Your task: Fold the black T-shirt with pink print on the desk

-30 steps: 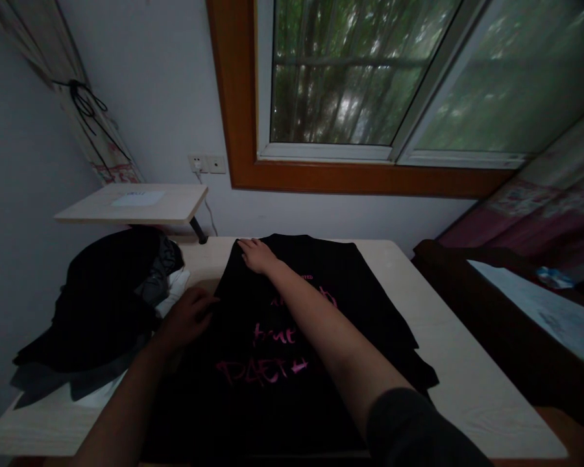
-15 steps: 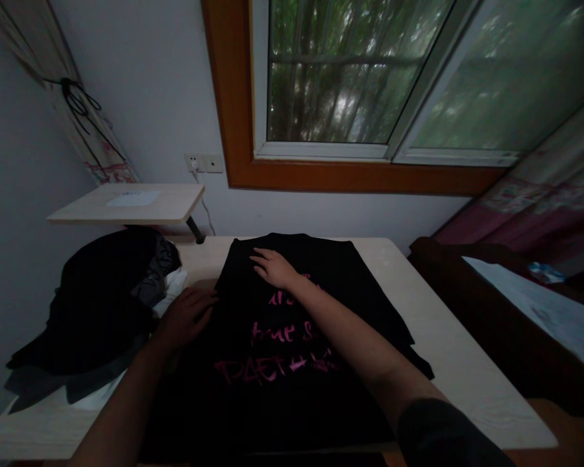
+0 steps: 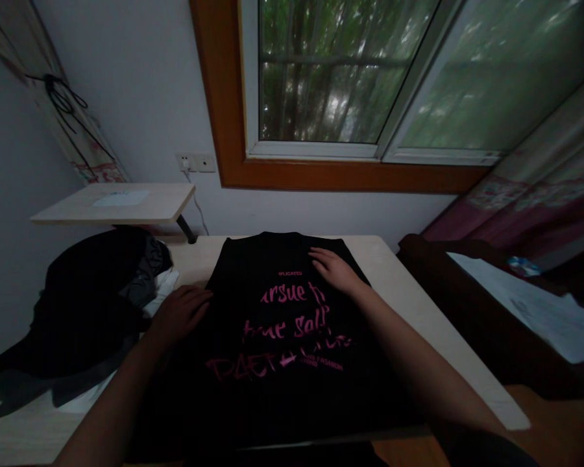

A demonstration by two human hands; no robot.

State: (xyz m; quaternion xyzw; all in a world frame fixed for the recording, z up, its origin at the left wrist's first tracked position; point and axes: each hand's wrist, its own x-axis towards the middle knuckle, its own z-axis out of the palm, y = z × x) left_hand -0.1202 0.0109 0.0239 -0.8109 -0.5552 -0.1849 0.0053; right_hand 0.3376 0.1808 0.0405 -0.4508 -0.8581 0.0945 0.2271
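A black T-shirt [image 3: 272, 363] with pink lettering lies flat on a pale wooden table [image 3: 409, 292], its top end toward the window. My left hand [image 3: 178, 312] rests palm down on the shirt's left edge, fingers stretched out. My right hand [image 3: 333, 267] lies flat on the upper right part of the shirt, fingers spread, beside the top line of lettering. Neither hand holds anything.
A heap of dark and white clothes [image 3: 92, 298] sits on the table's left side. A small side shelf [image 3: 117, 202] with a paper juts from the wall above it. A dark wooden bed frame [image 3: 467, 305] stands at the right. A window [image 3: 350, 78] is ahead.
My right hand has slid across the shirt from its upper left to its upper right, uncovering more of the pink lettering. My left hand has stayed on the left edge.
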